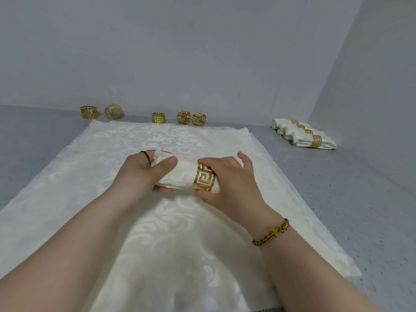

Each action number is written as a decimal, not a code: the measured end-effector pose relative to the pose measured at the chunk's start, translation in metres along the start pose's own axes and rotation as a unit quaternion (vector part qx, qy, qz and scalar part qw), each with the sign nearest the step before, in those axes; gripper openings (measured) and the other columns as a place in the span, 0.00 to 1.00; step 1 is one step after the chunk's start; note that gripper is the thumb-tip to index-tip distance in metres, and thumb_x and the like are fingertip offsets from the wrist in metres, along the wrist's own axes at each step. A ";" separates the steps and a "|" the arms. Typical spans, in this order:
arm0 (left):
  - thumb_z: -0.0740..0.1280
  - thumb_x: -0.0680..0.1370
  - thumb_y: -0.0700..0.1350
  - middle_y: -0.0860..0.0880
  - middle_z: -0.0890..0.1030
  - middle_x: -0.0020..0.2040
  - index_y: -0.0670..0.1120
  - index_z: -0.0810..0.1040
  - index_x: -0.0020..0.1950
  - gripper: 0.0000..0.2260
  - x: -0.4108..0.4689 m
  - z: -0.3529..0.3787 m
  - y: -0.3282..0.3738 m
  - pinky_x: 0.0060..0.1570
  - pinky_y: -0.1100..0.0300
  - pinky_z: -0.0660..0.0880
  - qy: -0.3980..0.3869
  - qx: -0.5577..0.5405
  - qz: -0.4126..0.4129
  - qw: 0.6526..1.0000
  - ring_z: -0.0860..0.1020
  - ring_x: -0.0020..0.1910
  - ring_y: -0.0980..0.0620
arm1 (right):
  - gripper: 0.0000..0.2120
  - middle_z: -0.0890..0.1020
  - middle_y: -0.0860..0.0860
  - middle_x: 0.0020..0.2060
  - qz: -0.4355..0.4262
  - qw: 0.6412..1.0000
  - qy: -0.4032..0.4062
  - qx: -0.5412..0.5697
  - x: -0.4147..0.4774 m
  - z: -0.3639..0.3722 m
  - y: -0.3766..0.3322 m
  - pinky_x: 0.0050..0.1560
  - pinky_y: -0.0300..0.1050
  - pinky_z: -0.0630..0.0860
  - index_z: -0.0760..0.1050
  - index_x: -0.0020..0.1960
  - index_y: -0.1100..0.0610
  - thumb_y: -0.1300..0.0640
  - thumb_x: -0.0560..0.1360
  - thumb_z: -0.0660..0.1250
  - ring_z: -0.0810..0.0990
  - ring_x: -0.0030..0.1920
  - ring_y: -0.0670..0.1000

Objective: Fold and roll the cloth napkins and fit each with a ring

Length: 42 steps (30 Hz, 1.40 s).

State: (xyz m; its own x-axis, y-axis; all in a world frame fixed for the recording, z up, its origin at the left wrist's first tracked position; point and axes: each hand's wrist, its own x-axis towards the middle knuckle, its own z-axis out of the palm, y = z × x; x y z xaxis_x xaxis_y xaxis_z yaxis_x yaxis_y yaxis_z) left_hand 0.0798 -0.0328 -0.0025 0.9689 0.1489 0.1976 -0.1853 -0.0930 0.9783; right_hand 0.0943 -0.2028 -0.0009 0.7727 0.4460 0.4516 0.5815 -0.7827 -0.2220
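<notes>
No words, numbers, brand marks or signs can be read anywhere. The gold ring (203, 180) on the rolled napkin (177, 177) bears only a cut-out angular key pattern, and the cloth (157, 233) spread on the bench (337, 199) shows only a woven leaf design.

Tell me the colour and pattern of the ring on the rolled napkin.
Gold ring, cut-out Greek-key pattern, seen in the head view.

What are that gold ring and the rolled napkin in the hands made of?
The ring looks like thin metal with a polished gold finish: it glints and has a cut-out key pattern. The rolled napkin looks like woven cloth, cream, creasing softly, with a stitched hem. Exact metal or fibre cannot be told.
</notes>
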 end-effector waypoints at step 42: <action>0.67 0.74 0.38 0.45 0.76 0.34 0.48 0.70 0.44 0.08 -0.011 0.028 0.005 0.29 0.66 0.78 0.014 -0.103 -0.155 0.982 0.78 0.27 0.50 | 0.10 0.70 0.52 0.28 0.359 0.778 -0.003 0.516 -0.027 -0.044 0.047 0.20 0.34 0.62 0.71 0.39 0.57 0.59 0.78 0.59 0.67 0.19 0.42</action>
State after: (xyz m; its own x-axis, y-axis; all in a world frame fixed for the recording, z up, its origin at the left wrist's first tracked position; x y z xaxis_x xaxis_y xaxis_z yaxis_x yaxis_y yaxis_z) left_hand 0.0729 -0.0621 -0.0011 0.9797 0.1653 -0.1131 0.0863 0.1608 0.9832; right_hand 0.0898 -0.2708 0.0146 0.9918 0.0595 -0.1128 -0.1087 -0.0670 -0.9918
